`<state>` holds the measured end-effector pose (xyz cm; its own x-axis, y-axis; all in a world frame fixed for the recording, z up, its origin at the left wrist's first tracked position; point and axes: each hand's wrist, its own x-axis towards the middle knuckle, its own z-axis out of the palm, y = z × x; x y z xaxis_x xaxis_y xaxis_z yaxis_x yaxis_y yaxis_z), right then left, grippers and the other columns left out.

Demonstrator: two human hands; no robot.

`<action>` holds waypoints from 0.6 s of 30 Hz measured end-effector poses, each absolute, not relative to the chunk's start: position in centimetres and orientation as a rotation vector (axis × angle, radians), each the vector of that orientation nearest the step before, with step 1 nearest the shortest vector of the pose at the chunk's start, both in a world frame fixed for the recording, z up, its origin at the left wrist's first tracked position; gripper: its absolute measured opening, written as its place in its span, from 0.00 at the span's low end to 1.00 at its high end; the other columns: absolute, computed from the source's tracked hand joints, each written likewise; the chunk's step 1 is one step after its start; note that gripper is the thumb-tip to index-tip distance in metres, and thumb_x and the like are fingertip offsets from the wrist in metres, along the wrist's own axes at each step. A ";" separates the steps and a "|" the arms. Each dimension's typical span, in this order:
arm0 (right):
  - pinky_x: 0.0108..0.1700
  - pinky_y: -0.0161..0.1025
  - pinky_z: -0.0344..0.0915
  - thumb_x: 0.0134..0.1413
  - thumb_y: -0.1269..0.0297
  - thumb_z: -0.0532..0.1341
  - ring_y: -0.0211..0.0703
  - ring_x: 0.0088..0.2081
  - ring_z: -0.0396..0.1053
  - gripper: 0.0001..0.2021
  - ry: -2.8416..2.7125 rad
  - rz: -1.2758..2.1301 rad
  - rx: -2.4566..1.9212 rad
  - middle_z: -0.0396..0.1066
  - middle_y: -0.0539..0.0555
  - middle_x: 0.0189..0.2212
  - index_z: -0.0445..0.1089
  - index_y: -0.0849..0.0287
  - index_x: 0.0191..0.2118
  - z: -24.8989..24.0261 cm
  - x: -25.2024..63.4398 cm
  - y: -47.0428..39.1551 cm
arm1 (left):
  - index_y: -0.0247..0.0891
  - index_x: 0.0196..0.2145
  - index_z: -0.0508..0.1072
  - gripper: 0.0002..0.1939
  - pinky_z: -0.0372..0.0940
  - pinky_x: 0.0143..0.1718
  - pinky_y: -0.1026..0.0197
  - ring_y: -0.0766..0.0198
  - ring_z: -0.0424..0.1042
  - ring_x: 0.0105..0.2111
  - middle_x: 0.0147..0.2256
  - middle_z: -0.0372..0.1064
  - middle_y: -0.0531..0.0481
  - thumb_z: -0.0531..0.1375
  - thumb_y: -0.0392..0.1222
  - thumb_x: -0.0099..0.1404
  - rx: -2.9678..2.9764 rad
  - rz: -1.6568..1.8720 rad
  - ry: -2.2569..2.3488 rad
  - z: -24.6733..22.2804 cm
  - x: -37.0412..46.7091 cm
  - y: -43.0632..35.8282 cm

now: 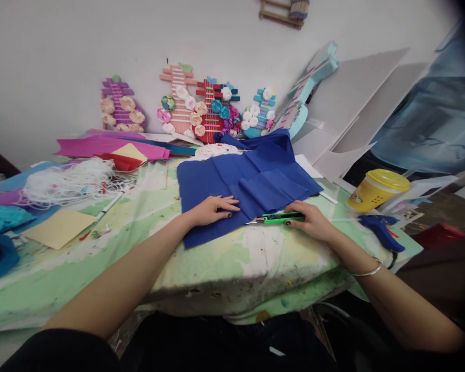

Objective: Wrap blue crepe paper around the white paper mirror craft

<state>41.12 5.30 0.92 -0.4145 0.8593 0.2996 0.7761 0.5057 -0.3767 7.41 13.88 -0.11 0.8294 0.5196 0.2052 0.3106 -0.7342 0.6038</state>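
Note:
A creased sheet of dark blue crepe paper [232, 175] is spread on the table before me, its far end bunched up toward the wall. My left hand [214, 210] lies flat on its near left part, fingers stretched out. At the sheet's near edge, my right hand [312, 219] has its fingers round a green and black box cutter [281, 218]. The cutter lies level, with its thin blade end pointing left, close to the paper's edge; whether the blade touches the paper I cannot tell.
Decorated paper guitars [209, 111] lean along the wall. White string [73, 181] and a beige paper piece [60, 227] lie at left. On the right are a yellow-lidded tub [380, 190], a blue glue gun [382, 231] and white boards [356, 98]. A patterned cloth [217, 266] covers the table.

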 end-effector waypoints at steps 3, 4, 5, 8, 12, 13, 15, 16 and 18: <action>0.39 0.40 0.61 0.52 0.62 0.61 0.46 0.37 0.67 0.09 -2.322 0.236 -1.330 0.69 0.54 0.35 0.69 0.57 0.39 1.0 40.7 5.2 | 0.48 0.51 0.70 0.18 0.37 0.63 0.42 0.60 0.52 0.62 0.59 0.59 0.51 0.54 0.35 0.66 2.474 0.418 0.621 -0.1 7.2 13.7; 0.39 0.40 0.61 0.52 0.62 0.61 0.46 0.37 0.67 0.09 -2.329 0.232 -1.323 0.69 0.54 0.35 0.69 0.57 0.39 1.1 40.6 5.1 | 0.48 0.51 0.70 0.18 0.37 0.63 0.43 0.61 0.52 0.62 0.59 0.59 0.51 0.53 0.34 0.66 2.479 0.411 0.624 -0.1 7.2 13.7; 0.39 0.40 0.61 0.52 0.62 0.61 0.46 0.37 0.67 0.09 -2.333 0.230 -1.316 0.69 0.54 0.35 0.69 0.57 0.39 1.1 40.5 5.1 | 0.48 0.51 0.70 0.18 0.37 0.63 0.43 0.61 0.52 0.62 0.59 0.59 0.51 0.53 0.34 0.66 2.480 0.408 0.627 -0.1 7.2 13.7; 0.40 0.41 0.61 0.52 0.62 0.61 0.47 0.37 0.67 0.08 -2.341 0.238 -1.297 0.70 0.54 0.35 0.70 0.57 0.39 1.2 40.1 5.2 | 0.49 0.51 0.70 0.19 0.37 0.63 0.43 0.61 0.51 0.63 0.59 0.58 0.51 0.53 0.33 0.66 2.486 0.391 0.633 -0.2 7.3 13.7; 0.39 0.40 0.61 0.52 0.62 0.61 0.46 0.37 0.66 0.08 -2.362 0.252 -1.291 0.69 0.55 0.36 0.69 0.57 0.39 1.2 39.6 5.4 | 0.50 0.51 0.69 0.19 0.36 0.63 0.43 0.62 0.50 0.63 0.60 0.57 0.51 0.52 0.33 0.66 2.496 0.365 0.626 -0.4 7.4 13.9; 0.39 0.40 0.61 0.53 0.62 0.61 0.45 0.37 0.66 0.08 -2.366 0.252 -1.295 0.69 0.55 0.36 0.69 0.57 0.39 1.2 39.4 5.4 | 0.50 0.52 0.69 0.19 0.36 0.63 0.43 0.62 0.50 0.63 0.60 0.57 0.51 0.52 0.33 0.66 2.498 0.361 0.627 -0.4 7.4 13.9; 0.38 0.39 0.60 0.53 0.62 0.61 0.45 0.36 0.66 0.08 -2.370 0.255 -1.296 0.69 0.55 0.36 0.69 0.58 0.39 1.3 39.1 5.4 | 0.50 0.52 0.69 0.18 0.36 0.63 0.42 0.61 0.49 0.63 0.60 0.56 0.51 0.53 0.36 0.67 2.504 0.347 0.635 -0.4 7.4 14.0; 0.38 0.39 0.60 0.53 0.63 0.61 0.45 0.36 0.66 0.08 -2.371 0.257 -1.295 0.69 0.55 0.36 0.69 0.58 0.39 1.3 39.0 5.4 | 0.50 0.52 0.69 0.17 0.35 0.63 0.42 0.60 0.49 0.63 0.60 0.56 0.50 0.54 0.38 0.67 2.508 0.337 0.638 -0.4 7.5 14.0; 0.38 0.39 0.60 0.52 0.63 0.61 0.45 0.36 0.66 0.08 -2.374 0.265 -1.292 0.69 0.55 0.36 0.69 0.57 0.39 1.4 38.8 5.4 | 0.50 0.52 0.69 0.17 0.34 0.63 0.41 0.59 0.48 0.64 0.60 0.55 0.50 0.55 0.40 0.66 2.513 0.315 0.639 -0.4 7.5 14.0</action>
<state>38.77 5.43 1.39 -0.4785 0.8347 0.2725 0.7541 0.5496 -0.3595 7.53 14.00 -0.37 0.8613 0.4995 0.0928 0.3777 -0.7517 0.5407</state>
